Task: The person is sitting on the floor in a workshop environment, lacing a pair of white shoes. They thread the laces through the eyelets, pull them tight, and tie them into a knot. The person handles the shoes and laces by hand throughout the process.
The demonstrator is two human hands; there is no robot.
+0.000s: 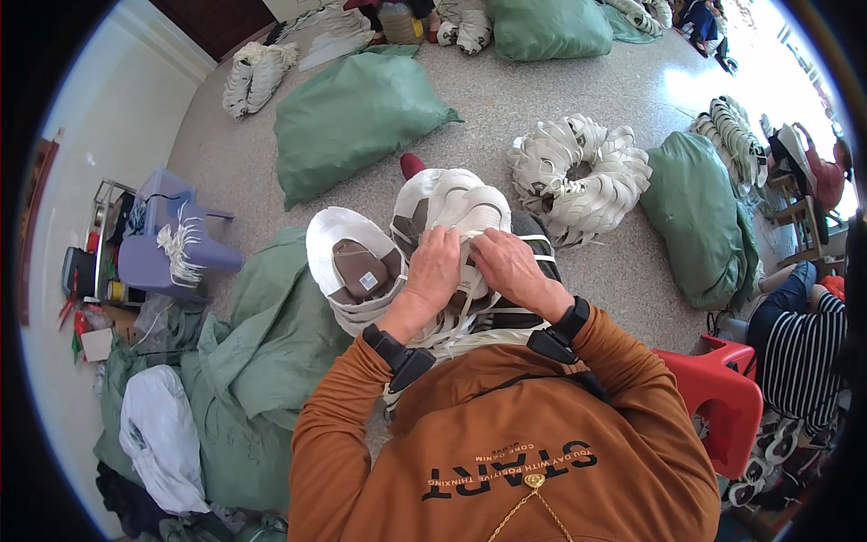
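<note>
On my lap lies a bunch of white shoe uppers (465, 200), overlapping each other. My left hand (435, 269) is closed, its fingertips pinching the nearest upper around its lacing area. Close beside it my right hand (510, 266) is closed too, gripping the same upper; the fingers hide exactly what part is between them. Loose white laces (452, 339) hang below the hands across my lap. At the left of my left hand rests a stack of white shoe uppers (341, 230) with brown lining and a small white label inside the top one.
A ring of white uppers (582, 181) lies on the floor ahead. Full green sacks (357, 122) stand around, another green sack (700, 217) at right. At left is a purple stool (172, 253) with white laces; at right, a red stool (718, 388). Other people sit farther off.
</note>
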